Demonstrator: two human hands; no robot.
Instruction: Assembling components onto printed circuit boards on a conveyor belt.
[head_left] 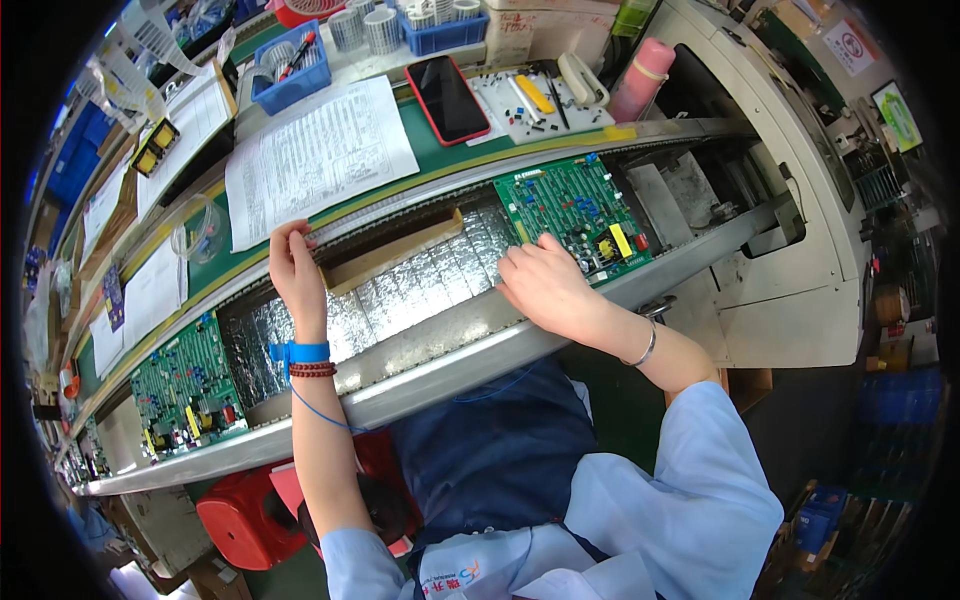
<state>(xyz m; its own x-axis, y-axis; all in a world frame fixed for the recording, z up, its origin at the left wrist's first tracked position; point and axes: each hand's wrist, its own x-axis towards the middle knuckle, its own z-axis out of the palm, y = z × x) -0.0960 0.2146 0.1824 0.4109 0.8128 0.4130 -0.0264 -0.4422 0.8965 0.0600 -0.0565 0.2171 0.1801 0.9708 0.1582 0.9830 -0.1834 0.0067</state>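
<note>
My left hand (297, 268) hangs over the conveyor's far rail, beside the printed sheet. Its fingers are curled together, and nothing shows between them. My right hand (548, 288) is closed at the near left corner of a green circuit board (560, 205) filled with components. Its fingertips point down and inward, so whatever they may hold is hidden. Between the hands, a brown cardboard strip (395, 252) lies along the far side of the silvery conveyor bed (400, 300). A second populated circuit board (185, 385) sits on the rails to my left.
Beyond the rail are a printed sheet (320, 160), a red-edged phone (447, 100), a parts board (520, 105) with small components, a pink bottle (642, 80) and a blue bin (292, 75). A pale machine housing (780, 240) encloses the conveyor's right end. A red stool (240, 520) stands below left.
</note>
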